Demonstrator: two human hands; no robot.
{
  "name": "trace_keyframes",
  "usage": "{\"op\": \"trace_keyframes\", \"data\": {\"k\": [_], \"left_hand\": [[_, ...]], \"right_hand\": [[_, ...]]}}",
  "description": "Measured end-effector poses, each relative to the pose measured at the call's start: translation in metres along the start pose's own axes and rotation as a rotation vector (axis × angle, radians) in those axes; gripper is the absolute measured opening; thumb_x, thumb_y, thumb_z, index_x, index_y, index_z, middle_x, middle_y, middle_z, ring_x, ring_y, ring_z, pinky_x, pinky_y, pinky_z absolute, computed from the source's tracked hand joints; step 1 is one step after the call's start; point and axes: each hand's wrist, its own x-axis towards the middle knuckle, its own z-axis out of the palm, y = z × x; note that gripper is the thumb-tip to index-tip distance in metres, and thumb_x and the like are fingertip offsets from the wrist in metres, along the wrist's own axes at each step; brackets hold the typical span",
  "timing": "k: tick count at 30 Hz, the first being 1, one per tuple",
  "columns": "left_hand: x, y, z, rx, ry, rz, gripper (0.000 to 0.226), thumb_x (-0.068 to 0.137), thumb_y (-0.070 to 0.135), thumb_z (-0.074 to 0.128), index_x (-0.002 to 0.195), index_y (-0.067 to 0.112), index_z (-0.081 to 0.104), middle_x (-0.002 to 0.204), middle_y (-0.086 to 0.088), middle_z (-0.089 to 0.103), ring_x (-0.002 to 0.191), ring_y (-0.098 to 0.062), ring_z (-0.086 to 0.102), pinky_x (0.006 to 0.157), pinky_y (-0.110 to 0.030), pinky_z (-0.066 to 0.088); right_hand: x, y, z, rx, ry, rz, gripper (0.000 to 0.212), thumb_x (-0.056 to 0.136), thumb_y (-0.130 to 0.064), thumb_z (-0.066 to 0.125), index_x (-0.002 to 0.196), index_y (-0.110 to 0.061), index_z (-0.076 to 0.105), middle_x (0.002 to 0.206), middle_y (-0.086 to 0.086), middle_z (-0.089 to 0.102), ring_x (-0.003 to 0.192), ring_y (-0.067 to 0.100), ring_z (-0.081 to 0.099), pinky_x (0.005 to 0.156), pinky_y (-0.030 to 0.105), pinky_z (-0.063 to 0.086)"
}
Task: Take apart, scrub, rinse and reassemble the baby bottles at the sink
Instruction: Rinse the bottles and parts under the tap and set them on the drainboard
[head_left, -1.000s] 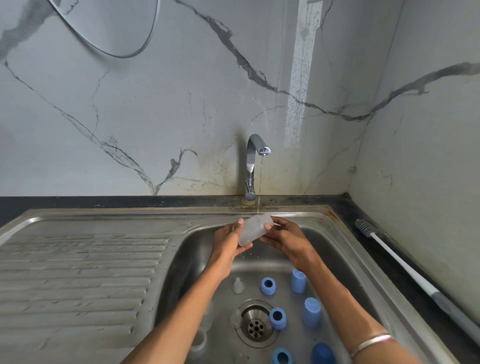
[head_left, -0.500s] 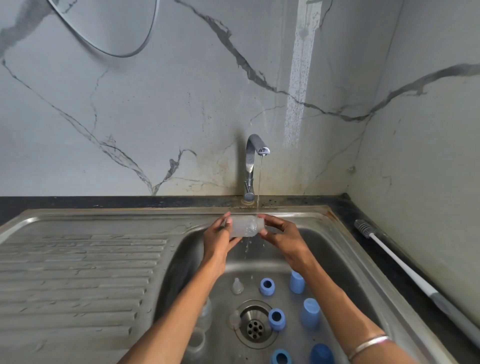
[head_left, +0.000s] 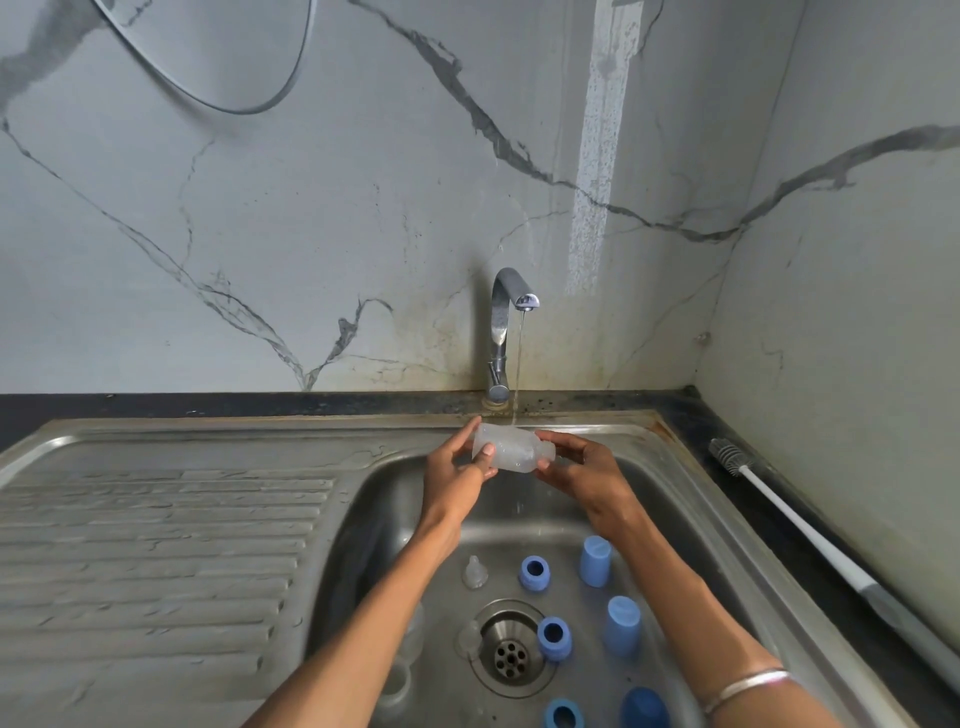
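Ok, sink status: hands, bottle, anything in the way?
Left hand and right hand both grip the clear bottle, held sideways. Tap stream hitting its body. Blue rings and caps loose in the basin below, nothing blocking.

A steel sink (head_left: 691, 499) sat in a dark surface (head_left: 769, 525). On the basin floor, blue caps (head_left: 594, 561) and rings (head_left: 534, 572) lay from twelve to five o'clock of the drain (head_left: 511, 656). A bottle brush (head_left: 810, 530) lay on the surface at three o'clock.
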Motion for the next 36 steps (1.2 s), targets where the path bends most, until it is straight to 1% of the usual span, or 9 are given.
{"op": "trace_keyframes", "data": {"k": [5, 11, 17, 20, 23, 26, 30, 32, 36], "left_hand": [[0.001, -0.004, 0.001, 0.052, 0.041, 0.034, 0.039, 0.092, 0.007, 0.068, 0.127, 0.025, 0.067, 0.112, -0.002, 0.073, 0.105, -0.014, 0.069, 0.094, -0.038, 0.057], [-0.003, 0.000, 0.001, 0.070, -0.040, 0.023, 0.044, 0.096, 0.006, 0.063, 0.136, 0.023, 0.060, 0.135, 0.005, 0.057, 0.103, -0.001, 0.064, 0.096, -0.037, 0.056], [-0.003, -0.002, -0.001, 0.094, 0.041, 0.031, 0.037, 0.090, 0.002, 0.070, 0.125, 0.014, 0.067, 0.122, 0.002, 0.069, 0.103, -0.005, 0.069, 0.100, -0.037, 0.053], [-0.004, 0.001, 0.000, 0.144, 0.040, 0.064, 0.036, 0.092, 0.003, 0.067, 0.126, 0.017, 0.068, 0.125, 0.002, 0.069, 0.105, -0.002, 0.067, 0.100, -0.028, 0.052], [-0.007, 0.004, 0.002, 0.190, 0.011, 0.098, 0.041, 0.093, -0.002, 0.062, 0.126, 0.022, 0.068, 0.125, 0.004, 0.067, 0.098, 0.013, 0.064, 0.085, -0.009, 0.049], [-0.008, 0.004, 0.003, 0.201, -0.024, 0.080, 0.045, 0.093, 0.002, 0.064, 0.132, 0.026, 0.063, 0.122, 0.007, 0.067, 0.094, 0.017, 0.062, 0.080, -0.005, 0.047], [-0.009, 0.001, 0.005, 0.121, -0.060, 0.005, 0.055, 0.092, 0.009, 0.069, 0.142, 0.022, 0.052, 0.119, 0.003, 0.070, 0.103, -0.001, 0.068, 0.098, -0.035, 0.054], [-0.010, 0.001, 0.006, 0.133, -0.093, 0.003, 0.052, 0.092, 0.009, 0.068, 0.140, 0.022, 0.054, 0.117, 0.005, 0.071, 0.102, -0.004, 0.069, 0.098, -0.040, 0.055], [-0.013, 0.002, 0.006, 0.257, -0.130, 0.054, 0.056, 0.092, 0.013, 0.070, 0.142, 0.030, 0.050, 0.114, 0.008, 0.071, 0.098, 0.004, 0.068, 0.088, -0.017, 0.053]], "right_hand": [[-0.001, -0.005, 0.000, 0.196, -0.001, 0.063, 0.023, 0.087, -0.010, 0.073, 0.110, -0.009, 0.072, 0.115, 0.015, 0.070, 0.101, 0.029, 0.072, 0.091, 0.044, 0.058], [-0.001, -0.001, -0.009, 0.023, -0.049, 0.034, 0.039, 0.079, 0.005, 0.076, 0.110, -0.018, 0.071, 0.115, 0.010, 0.071, 0.105, 0.027, 0.069, 0.092, 0.043, 0.058], [-0.001, -0.002, -0.006, 0.052, -0.114, 0.062, 0.044, 0.078, -0.030, 0.080, 0.119, -0.018, 0.069, 0.120, 0.013, 0.067, 0.103, 0.027, 0.071, 0.095, 0.043, 0.056], [-0.004, -0.003, -0.005, 0.018, -0.148, 0.088, 0.045, 0.084, -0.026, 0.076, 0.126, -0.014, 0.064, 0.120, 0.014, 0.067, 0.100, 0.027, 0.072, 0.090, 0.041, 0.058], [-0.006, -0.004, -0.005, -0.080, -0.190, 0.097, 0.047, 0.083, -0.015, 0.079, 0.126, -0.016, 0.061, 0.120, 0.011, 0.067, 0.105, 0.027, 0.069, 0.087, 0.037, 0.059], [-0.009, -0.006, -0.001, -0.144, -0.223, 0.086, 0.052, 0.081, -0.013, 0.080, 0.129, -0.013, 0.059, 0.119, 0.009, 0.067, 0.107, 0.026, 0.067, 0.083, 0.032, 0.059], [-0.010, -0.007, 0.005, -0.158, -0.208, 0.078, 0.056, 0.078, -0.009, 0.081, 0.129, -0.012, 0.056, 0.121, 0.011, 0.064, 0.104, 0.025, 0.068, 0.079, 0.031, 0.060], [-0.010, -0.006, 0.007, -0.212, -0.193, 0.063, 0.062, 0.077, -0.008, 0.082, 0.131, -0.013, 0.052, 0.123, 0.010, 0.061, 0.103, 0.023, 0.067, 0.076, 0.030, 0.060], [-0.010, -0.002, 0.010, -0.202, -0.234, 0.029, 0.066, 0.079, -0.036, 0.082, 0.136, -0.022, 0.052, 0.123, 0.004, 0.066, 0.106, 0.020, 0.068, 0.079, 0.031, 0.059]]}}
